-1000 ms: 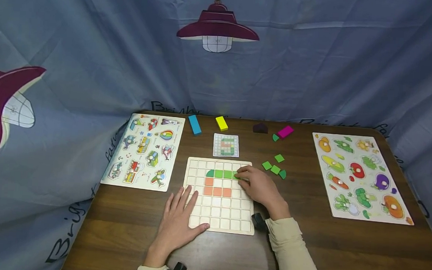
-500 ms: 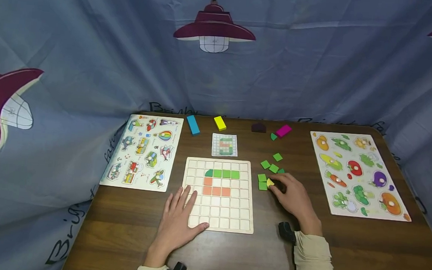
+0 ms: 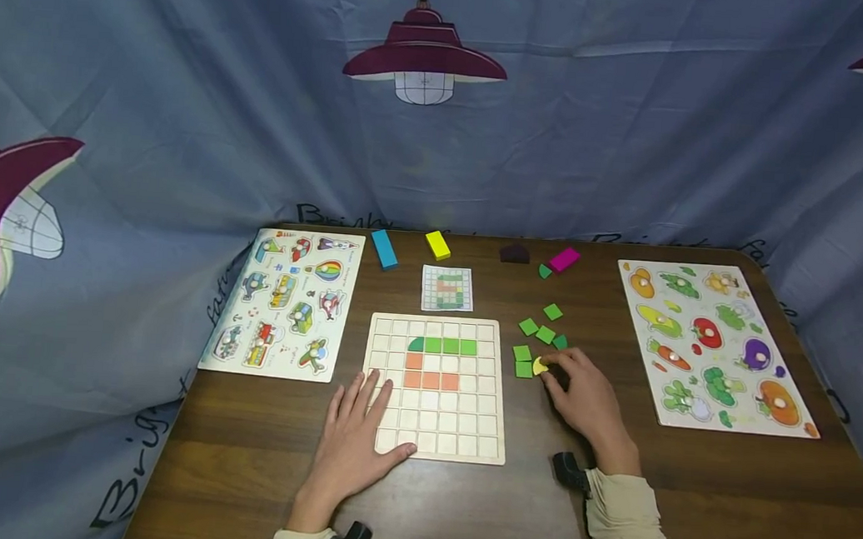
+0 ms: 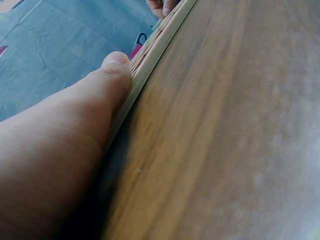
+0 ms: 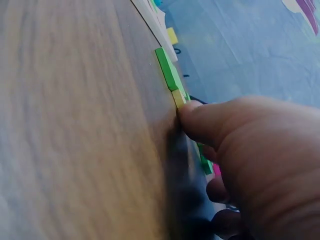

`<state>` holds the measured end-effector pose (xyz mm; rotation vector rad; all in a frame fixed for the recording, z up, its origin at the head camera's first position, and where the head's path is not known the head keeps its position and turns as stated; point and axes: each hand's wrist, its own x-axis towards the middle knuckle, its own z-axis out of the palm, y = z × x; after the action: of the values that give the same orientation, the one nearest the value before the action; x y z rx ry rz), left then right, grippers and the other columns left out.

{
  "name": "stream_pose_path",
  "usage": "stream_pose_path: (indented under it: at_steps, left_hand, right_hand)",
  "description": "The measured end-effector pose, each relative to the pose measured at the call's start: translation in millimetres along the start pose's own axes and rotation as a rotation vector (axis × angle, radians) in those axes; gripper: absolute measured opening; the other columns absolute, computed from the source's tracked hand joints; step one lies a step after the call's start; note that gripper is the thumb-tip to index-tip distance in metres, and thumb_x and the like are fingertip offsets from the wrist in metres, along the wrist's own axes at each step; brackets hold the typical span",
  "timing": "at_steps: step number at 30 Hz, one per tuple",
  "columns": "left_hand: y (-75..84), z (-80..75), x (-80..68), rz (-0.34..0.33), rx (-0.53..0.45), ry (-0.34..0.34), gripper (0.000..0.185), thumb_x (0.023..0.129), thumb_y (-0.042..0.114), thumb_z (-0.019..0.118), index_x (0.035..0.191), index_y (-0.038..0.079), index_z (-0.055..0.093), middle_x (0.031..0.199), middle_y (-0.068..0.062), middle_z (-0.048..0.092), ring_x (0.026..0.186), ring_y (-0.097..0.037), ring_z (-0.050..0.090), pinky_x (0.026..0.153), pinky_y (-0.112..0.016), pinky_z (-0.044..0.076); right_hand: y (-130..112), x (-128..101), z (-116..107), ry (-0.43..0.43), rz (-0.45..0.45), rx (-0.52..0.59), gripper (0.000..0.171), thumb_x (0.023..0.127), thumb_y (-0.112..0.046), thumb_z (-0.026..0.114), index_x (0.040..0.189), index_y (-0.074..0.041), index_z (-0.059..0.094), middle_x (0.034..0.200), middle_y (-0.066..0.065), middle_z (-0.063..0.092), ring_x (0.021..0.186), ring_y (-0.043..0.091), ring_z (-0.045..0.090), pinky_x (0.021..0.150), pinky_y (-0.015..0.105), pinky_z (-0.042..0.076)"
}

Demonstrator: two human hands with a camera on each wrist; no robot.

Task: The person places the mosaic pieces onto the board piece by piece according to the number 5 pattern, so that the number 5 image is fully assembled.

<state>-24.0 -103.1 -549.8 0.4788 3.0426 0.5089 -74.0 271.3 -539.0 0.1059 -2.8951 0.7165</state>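
A: What does the right hand [image 3: 586, 401] do now?

B: Its fingertips are curled onto a small yellow tile [image 3: 540, 366] that lies flat on the wooden table [image 3: 686, 504]. In the right wrist view the thumb [image 5: 200, 122] presses against the edge of this tile. I judge it as a pinch that is just closing; the tile is not lifted.

A: And what is just beside the grip?

B: Two green square tiles [image 3: 523, 360] touch the yellow one on the side toward the grid board [image 3: 434, 387]. Beyond the fingers, a little farther, lie more green tiles [image 3: 545, 334]. Farther still, at the back edge of the table, are a pink block [image 3: 564, 259] and a dark purple block [image 3: 514, 254].

A: How will the yellow tile handle?

B: I think it is light, stiff and thin, probably wood, with smooth faces. It may slide on the table, so it is better taken by two opposite edges, on the sides free of the green neighbours.

A: The left hand [image 3: 354, 441]?

B: It lies flat with straight fingers on the near left corner of the grid board and grips nothing. The thumb [image 4: 107, 80] rests against the board's edge.
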Motion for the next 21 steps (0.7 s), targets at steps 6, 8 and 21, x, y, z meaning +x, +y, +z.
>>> stream_pose_path:
  at_steps: [6, 8, 21]
  left_hand:
    - [0.6, 0.6, -0.4, -0.003, -0.003, -0.001, 0.101, 0.083, 0.081, 0.056, 0.161, 0.02, 0.034, 0.171, -0.006, 0.022, 0.16, -0.029, 0.015, 0.127, -0.055, 0.011]
    - [1.0, 0.2, -0.4, -0.007, -0.004, -0.008, 0.101, 0.083, 0.081, 0.056, 0.161, 0.021, 0.034, 0.172, -0.005, 0.021, 0.16, -0.029, 0.013, 0.128, -0.054, 0.01]
    - [-1.0, 1.5, 1.6, -0.008, 0.007, 0.002, 0.101, 0.083, 0.082, 0.055, 0.161, 0.022, 0.033, 0.171, -0.005, 0.021, 0.16, -0.029, 0.014, 0.127, -0.055, 0.011]
  right_hand:
    - [3.3, -3.3, 1.1, -0.008, 0.007, 0.027, 0.03, 0.093, -0.023, 0.075, 0.121, -0.013, 0.071, 0.127, 0.009, 0.063, 0.116, 0.036, 0.064, 0.088, 0.058, 0.055]
    - [4.2, -4.3, 1.1, -0.033, 0.004, 0.041, 0.034, 0.095, -0.02, 0.071, 0.128, -0.014, 0.069, 0.132, 0.008, 0.064, 0.123, 0.037, 0.062, 0.093, 0.059, 0.054]
    - [4.3, -3.3, 0.0, -0.002, -0.02, 0.068, 0.031, 0.09, -0.019, 0.078, 0.121, -0.016, 0.074, 0.116, 0.003, 0.073, 0.076, 0.013, 0.056, 0.066, 0.03, 0.046]
